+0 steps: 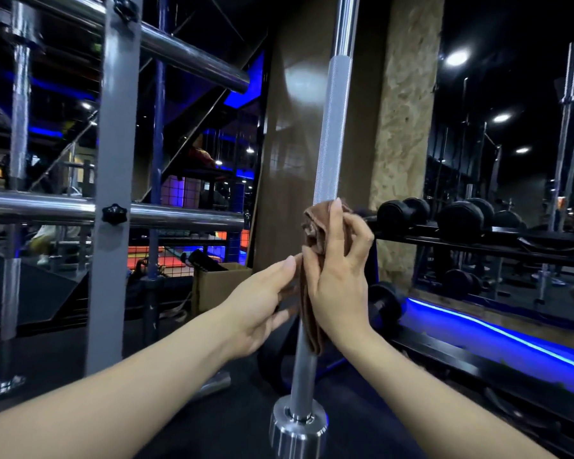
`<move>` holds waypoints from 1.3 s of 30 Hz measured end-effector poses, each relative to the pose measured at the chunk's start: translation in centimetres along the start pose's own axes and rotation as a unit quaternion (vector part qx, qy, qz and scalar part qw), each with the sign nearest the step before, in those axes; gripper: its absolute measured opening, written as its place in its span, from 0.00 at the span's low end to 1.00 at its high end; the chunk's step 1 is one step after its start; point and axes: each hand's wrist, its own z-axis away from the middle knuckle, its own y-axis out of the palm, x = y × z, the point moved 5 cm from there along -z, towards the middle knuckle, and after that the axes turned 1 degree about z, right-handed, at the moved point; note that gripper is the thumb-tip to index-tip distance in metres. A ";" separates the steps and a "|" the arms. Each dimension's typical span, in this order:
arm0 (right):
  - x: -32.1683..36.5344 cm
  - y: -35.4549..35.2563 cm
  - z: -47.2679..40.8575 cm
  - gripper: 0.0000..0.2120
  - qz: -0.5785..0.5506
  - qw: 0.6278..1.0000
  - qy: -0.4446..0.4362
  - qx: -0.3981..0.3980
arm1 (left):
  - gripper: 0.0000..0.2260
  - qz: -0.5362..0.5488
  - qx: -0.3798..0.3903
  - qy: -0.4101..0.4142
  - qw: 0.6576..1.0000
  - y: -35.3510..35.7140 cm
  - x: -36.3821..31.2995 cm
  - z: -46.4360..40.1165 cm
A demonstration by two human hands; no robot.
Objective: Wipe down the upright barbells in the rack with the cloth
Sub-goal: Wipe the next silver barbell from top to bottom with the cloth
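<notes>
We see the barbell (332, 127) standing upright before us, its long axis nearly vertical, leaning slightly right toward the top, its collar at the bottom. Our right hand (337, 279) wraps the brown cloth (315, 233) around the shaft, fingers curled over it. Our left hand (262, 306) reaches in from the left, fingers straight, tips touching the cloth. No writing is legible.

Overall level: dim room, dark background.
Sources: round ceiling lamps (457, 58) upper right; blue strip light (497, 332) lower right.
Glare: bright streak on upright bar (332, 127); soft sheen on brown panel (295, 94).
Exposure: forearms and hands evenly lit.
Distortion: wide-angle, rack tubes (166, 44) bow toward left edge.
Focus: far left background soft; dumbbells (458, 215) nearly black.
</notes>
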 end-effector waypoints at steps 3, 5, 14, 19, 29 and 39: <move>-0.1 -0.6 2.3 0.32 -0.026 0.997 0.003 0.072 | 0.13 -0.003 -0.009 -0.005 1.000 0.1 -0.2 0.7; 0.1 -1.3 1.6 0.32 -0.030 0.996 -0.007 0.084 | 0.13 -0.005 -0.009 -0.008 1.000 0.1 -0.2 0.9; 1.1 -1.0 -5.0 0.32 -0.007 1.000 0.015 0.012 | 0.14 -0.044 0.016 0.005 0.999 -0.3 -0.1 0.6; 0.3 -0.9 2.9 0.32 0.012 0.994 0.027 0.104 | 0.15 -0.039 0.010 0.013 0.999 0.0 0.7 1.2; 1.7 -1.5 -5.4 0.33 0.033 0.997 0.047 0.053 | 0.16 -0.080 0.019 0.012 0.997 -1.0 2.0 0.9; 0.5 -2.0 2.4 0.33 -0.001 0.985 0.086 0.150 | 0.13 -0.076 0.020 0.017 0.997 -0.3 3.1 2.6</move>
